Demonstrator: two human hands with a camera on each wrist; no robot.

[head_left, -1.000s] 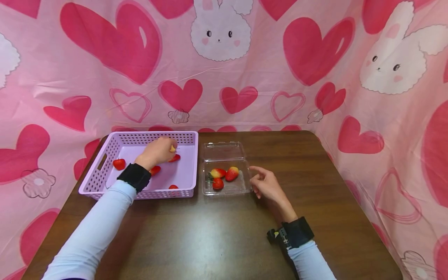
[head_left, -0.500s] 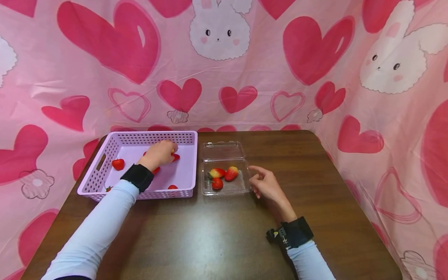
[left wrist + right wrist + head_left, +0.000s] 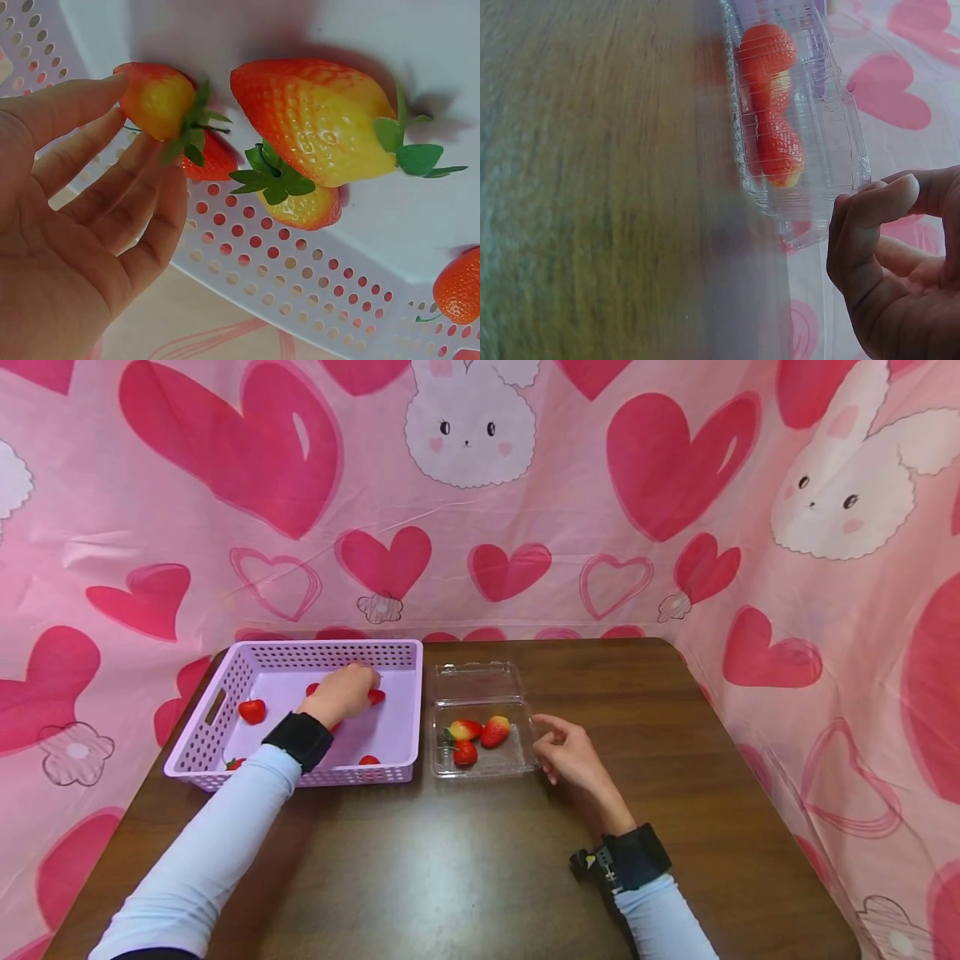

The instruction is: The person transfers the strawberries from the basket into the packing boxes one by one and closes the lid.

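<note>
A lilac perforated basket (image 3: 337,648) sits at the table's back left with several strawberries in it, among them one (image 3: 252,711) by its left wall and one (image 3: 368,760) at its front. My left hand (image 3: 345,689) is low inside the basket. In the left wrist view its thumb and fingers (image 3: 112,187) pinch a small red-and-yellow strawberry (image 3: 157,101) beside a larger one (image 3: 319,120). A clear clamshell box (image 3: 487,767) with its lid (image 3: 478,681) open holds three strawberries (image 3: 496,731). My right hand (image 3: 562,747) rests on the table at the box's right edge, loosely curled, holding nothing.
The dark wooden table (image 3: 465,860) is walled on three sides by a pink heart-and-bunny cloth (image 3: 675,485). Black wrist bands (image 3: 633,858) are on both light-blue sleeves. The right wrist view shows the clamshell (image 3: 802,150) just beyond my fingers (image 3: 877,210).
My left hand has sunk a little lower into the basket with the small strawberry. The right hand has stayed where it was.
</note>
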